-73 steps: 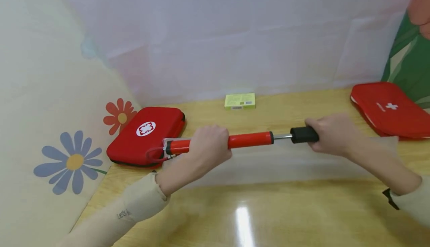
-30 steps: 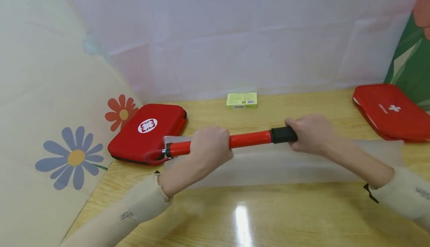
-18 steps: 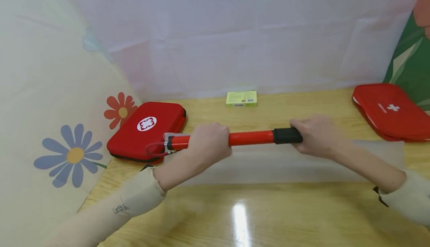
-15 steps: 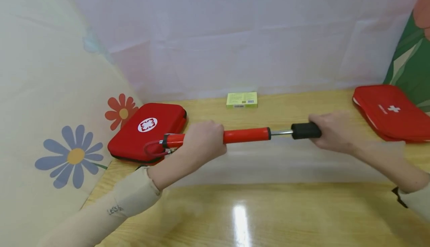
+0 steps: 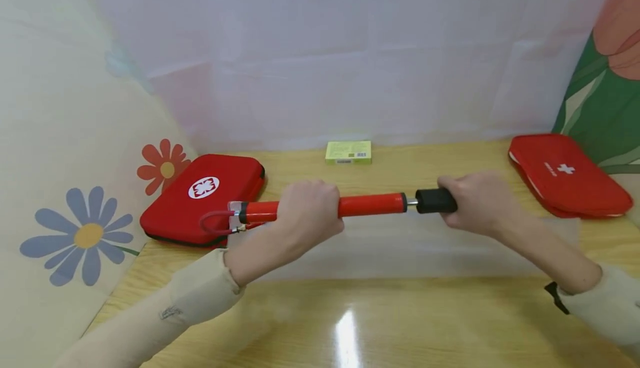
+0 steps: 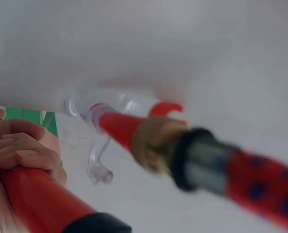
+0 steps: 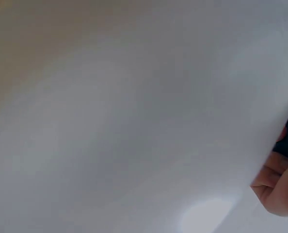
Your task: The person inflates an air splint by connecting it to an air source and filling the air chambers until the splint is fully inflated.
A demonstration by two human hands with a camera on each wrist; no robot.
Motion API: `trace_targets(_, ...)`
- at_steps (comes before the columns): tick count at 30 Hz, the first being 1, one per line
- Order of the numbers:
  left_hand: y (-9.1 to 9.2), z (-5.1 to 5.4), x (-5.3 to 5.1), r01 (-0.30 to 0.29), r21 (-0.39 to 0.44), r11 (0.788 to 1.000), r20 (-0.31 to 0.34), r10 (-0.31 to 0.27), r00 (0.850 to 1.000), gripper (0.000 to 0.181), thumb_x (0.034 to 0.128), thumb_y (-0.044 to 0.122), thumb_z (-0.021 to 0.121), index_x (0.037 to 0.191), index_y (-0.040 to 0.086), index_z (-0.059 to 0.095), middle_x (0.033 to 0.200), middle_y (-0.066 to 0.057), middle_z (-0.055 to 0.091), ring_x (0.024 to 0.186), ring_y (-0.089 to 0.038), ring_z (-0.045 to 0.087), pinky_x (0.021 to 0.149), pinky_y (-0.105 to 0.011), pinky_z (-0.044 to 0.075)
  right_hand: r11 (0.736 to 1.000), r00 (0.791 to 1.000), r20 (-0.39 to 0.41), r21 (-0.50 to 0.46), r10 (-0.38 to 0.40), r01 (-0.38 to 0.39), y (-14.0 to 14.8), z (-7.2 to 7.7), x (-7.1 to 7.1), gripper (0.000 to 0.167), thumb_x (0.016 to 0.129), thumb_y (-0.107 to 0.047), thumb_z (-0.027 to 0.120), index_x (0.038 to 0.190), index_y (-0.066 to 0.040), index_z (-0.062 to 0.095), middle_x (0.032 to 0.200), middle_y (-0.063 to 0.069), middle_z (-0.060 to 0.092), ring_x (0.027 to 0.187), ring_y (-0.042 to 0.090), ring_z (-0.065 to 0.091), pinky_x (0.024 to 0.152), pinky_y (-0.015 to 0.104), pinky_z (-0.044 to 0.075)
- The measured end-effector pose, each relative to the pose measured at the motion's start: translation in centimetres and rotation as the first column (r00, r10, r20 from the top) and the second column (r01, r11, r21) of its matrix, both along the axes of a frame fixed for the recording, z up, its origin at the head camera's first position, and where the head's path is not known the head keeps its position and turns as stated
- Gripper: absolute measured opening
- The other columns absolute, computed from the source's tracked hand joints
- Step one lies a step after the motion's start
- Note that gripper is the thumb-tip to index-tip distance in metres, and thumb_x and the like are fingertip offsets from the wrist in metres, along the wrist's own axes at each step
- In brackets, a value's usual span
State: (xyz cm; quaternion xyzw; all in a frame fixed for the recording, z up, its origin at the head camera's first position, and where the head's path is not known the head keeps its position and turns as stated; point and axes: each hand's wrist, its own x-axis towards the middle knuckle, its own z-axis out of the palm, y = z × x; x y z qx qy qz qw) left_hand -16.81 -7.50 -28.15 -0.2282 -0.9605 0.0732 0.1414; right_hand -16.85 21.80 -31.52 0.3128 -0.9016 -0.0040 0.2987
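A red hand pump point(image 5: 372, 205) lies nearly level above the table. My left hand point(image 5: 310, 212) grips its barrel, while my right hand point(image 5: 480, 204) holds the black handle point(image 5: 434, 201); a short length of metal rod shows between barrel and handle. From the left end a thin red hose point(image 5: 210, 224) loops back. In the left wrist view a brass fitting point(image 6: 156, 141) on the hose joins a red nozzle point(image 6: 119, 127), whose tip meets a clear plastic valve point(image 6: 101, 174) on whitish, translucent plastic. Beneath the pump spreads that long translucent plastic piece point(image 5: 400, 254). Its surface fills most of the right wrist view.
On the left stands a red hard case point(image 5: 225, 190) with a white emblem, close to the hose. A red pouch point(image 5: 570, 179) with a white cross lies at the right. Toward the back wall sits a small yellow-green box point(image 5: 348, 152). The wooden table point(image 5: 280, 329) reflects light in front.
My right hand has slid the handle in and out along the rod. Since half a second ago it has moved left, and less rod shows. The left hand keeps its grip on the barrel.
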Motion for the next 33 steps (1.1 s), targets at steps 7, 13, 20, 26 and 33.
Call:
trace_targets(7,1.4,-0.2,0.5,0.031,0.025,0.999,0.004,-0.031,0.999,0.017,0.074,0.025,0.071,0.069,0.01,0.062,0.052,0.001,0.05,0.043,-0.016,0.047,0.04,-0.027,0.04,0.999,0.999,0.011,0.012,0.045,-0.045,-2.2,0.5,-0.1,0.028,0.061,-0.018,0.077,0.073,-0.012,0.053,0.05,-0.005,0.043,0.042,0.011,0.041,0.04,0.032,0.039)
trace_targets(13,1.8,-0.3,0.6,0.058,0.033,0.998,-0.005,-0.058,0.998,0.018,0.0745,0.023,0.071,0.067,0.01,0.06,0.051,0.0,0.049,0.042,-0.015,0.045,0.04,-0.025,0.039,0.993,0.993,-0.012,-0.003,0.114,-0.114,-2.3,0.3,-0.5,0.033,0.061,-0.026,0.08,0.075,-0.012,0.054,0.051,-0.005,0.047,0.041,0.011,0.043,0.04,0.03,0.037)
trace_targets(20,1.7,-0.2,-0.7,0.123,-0.018,0.992,-0.074,-0.124,0.989,0.023,0.0773,0.029,0.071,0.08,0.008,0.06,0.054,0.001,0.049,0.044,-0.014,0.045,0.04,-0.023,0.038,0.946,0.947,-0.082,-0.072,0.311,-0.317,-0.8,-0.5,-1.9,0.054,0.089,-0.066,0.049,0.101,-0.014,0.06,0.058,-0.005,0.056,0.041,0.005,0.039,0.039,0.021,0.031)
trace_targets(26,1.5,-0.4,-1.8,0.196,-0.115,0.974,-0.353,-0.224,0.908,0.073,0.0735,0.047,0.071,0.129,0.006,0.046,0.112,-0.018,0.057,0.107,-0.033,0.055,0.093,-0.044,0.046,0.97,0.966,0.091,-0.056,0.24,-0.236,1.1,0.0,-3.3,0.042,0.088,-0.052,0.064,0.106,-0.014,0.061,0.075,-0.003,0.057,0.053,0.008,0.043,0.046,0.023,0.035)
trace_targets(33,1.2,-1.1,-2.3,0.271,-0.109,0.956,-0.44,-0.291,0.85,0.075,0.0784,0.042,0.068,0.138,0.006,0.039,0.147,-0.027,0.033,0.142,-0.04,0.022,0.114,-0.056,0.014,0.994,0.89,0.443,-0.072,0.109,-0.086,3.3,1.1,-5.2,0.033,0.089,-0.036,0.069,0.108,-0.011,0.059,0.079,-0.003,0.052,0.067,0.013,0.046,0.056,0.029,0.039)
